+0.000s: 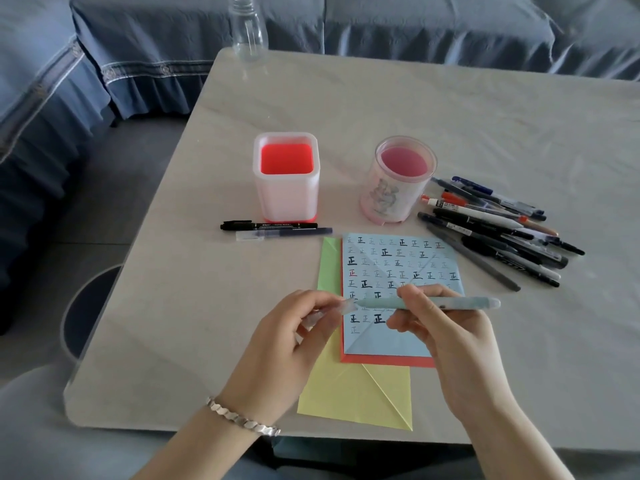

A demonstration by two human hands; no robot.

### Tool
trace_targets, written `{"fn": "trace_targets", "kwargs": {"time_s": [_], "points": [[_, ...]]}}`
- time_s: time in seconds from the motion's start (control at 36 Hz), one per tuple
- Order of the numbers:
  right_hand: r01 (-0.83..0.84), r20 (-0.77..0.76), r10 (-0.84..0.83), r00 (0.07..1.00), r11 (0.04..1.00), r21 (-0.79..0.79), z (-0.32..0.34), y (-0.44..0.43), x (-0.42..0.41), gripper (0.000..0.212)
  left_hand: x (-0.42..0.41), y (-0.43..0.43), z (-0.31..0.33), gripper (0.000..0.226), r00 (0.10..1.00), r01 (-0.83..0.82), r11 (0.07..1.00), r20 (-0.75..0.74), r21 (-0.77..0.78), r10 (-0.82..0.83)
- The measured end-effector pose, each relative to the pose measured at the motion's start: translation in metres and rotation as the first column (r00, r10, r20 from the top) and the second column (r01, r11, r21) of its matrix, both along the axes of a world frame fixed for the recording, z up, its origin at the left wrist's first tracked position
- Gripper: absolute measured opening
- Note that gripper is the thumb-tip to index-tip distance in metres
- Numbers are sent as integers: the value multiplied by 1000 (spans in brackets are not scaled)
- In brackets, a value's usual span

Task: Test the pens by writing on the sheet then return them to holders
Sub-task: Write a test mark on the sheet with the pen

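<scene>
Blue-covered sofa (pixel 415 29) runs along the far side of the pale surface (pixel 450 133).

Paper stack lies at the near middle of the surface. The blue sheet (pixel 429 258) is on top and carries rows of written test marks, mostly black, one red. A red sheet (pixel 388 361) shows under its near and left edges. A green sheet (pixel 329 265) projects to the left and a yellow sheet (pixel 356 393) toward the near edge.

Two holders stand upright beyond the sheets, apart from each other: a square holder (pixel 286 181), white with a red floor, and a round holder (pixel 398 181), clear with a pink floor. No pens are seen inside either.

Pile of pens (pixel 495 230) lies just right of the round holder, barrels crossing.

Clear bottle (pixel 247 26) stands at the far edge.

Both hands are raised over the blue sheet. The right hand (pixel 443 330) grips the pale green pen (pixel 460 302), held level, tip pointing left. The left hand (pixel 287 344) pinches a clear cap (pixel 332 311) between thumb and fingers. The cap's mouth meets the pen's tip; whether it is seated cannot be told.

A black marker (pixel 266 225) and a dark blue pen (pixel 284 233) lie side by side just in front of the square holder.

A silver bracelet (pixel 242 419) sits on the left wrist.
</scene>
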State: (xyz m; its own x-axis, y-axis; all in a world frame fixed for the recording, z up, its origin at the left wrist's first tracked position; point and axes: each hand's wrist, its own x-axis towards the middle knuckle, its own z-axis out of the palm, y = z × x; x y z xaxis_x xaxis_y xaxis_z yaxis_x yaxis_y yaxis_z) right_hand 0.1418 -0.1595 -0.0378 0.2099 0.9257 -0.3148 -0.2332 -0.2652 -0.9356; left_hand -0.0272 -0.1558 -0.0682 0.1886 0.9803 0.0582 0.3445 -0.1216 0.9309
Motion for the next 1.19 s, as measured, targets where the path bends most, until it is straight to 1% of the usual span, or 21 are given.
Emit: {"fn": "trace_targets", "kwargs": {"time_s": [0.11,0.19,0.25,0.31,0.36,0.44,0.5,0.53,0.58,0.64,0.69,0.72,0.78,0.83,0.92,0.97,1.0,1.03,1.08,1.14,1.19], "points": [[-10,20,10,1000,1000,-3,2,-2,-1,25,1,-1,1,4,999,35,999,-41,33,-33],[-64,70,63,996,998,6,3,-3,-5,25,1,0,2,22,976,129,977,-196,172,-95],[-108,73,106,992,994,30,3,-5,-11,24,6,0,3,24,948,211,946,-287,248,-136],[-107,62,104,993,993,51,2,-6,-16,21,9,0,5,23,945,225,935,-295,273,-142],[-106,64,101,993,990,90,3,-6,-19,19,9,0,8,25,962,192,951,-239,244,-133],[-133,13,133,991,976,170,8,-5,-23,15,7,-1,16,23,985,143,982,-110,126,-130],[-166,-7,171,985,964,206,10,-3,-25,13,6,0,23,18,992,129,991,15,-44,-129],[-200,16,202,979,955,221,10,-2,-26,13,4,1,27,19,986,142,978,113,-154,-125],[-290,88,277,957,929,229,11,2,-28,13,-1,5,33,24,939,212,906,333,-366,-86],[-367,143,344,928,908,202,12,8,-31,15,-7,9,39,29,877,284,799,480,-530,7],[-428,174,402,899,891,153,13,18,-39,20,-15,13,43,25,848,289,733,520,-615,101],[-445,173,423,890,887,125,13,24,-46,23,-20,14,43,23,851,252,737,506,-628,140],[-445,122,435,892,893,67,13,33,-61,24,-30,19,42,19,881,93,804,426,-588,209],[-428,56,427,902,904,2,10,40,-79,26,-41,22,41,16,875,-81,849,371,-522,312],[-449,99,453,886,891,-63,4,43,-106,31,-63,25,37,11,776,-267,783,356,-562,520],[-489,131,496,858,868,-86,1,45,-124,21,-85,28,33,7,691,-391,728,343,-564,636],[-511,124,522,844,853,-107,-1,47,-132,18,-98,29,31,7,665,-479,708,313,-519,678],[-535,118,549,827,834,-130,-3,49,-139,18,-113,30,29,9,656,-575,693,263,-435,708],[-583,143,604,784,795,-167,-8,55,-151,22,-147,32,27,9,656,-722,666,122,-188,745],[-606,208,635,744,773,-188,-14,62,-159,24,-182,33,26,10,636,-770,637,-40,31,771],[-620,292,651,701,758,-203,-20,69,-165,22,-215,36,20,12,604,-757,630,-184,172,776]]}}
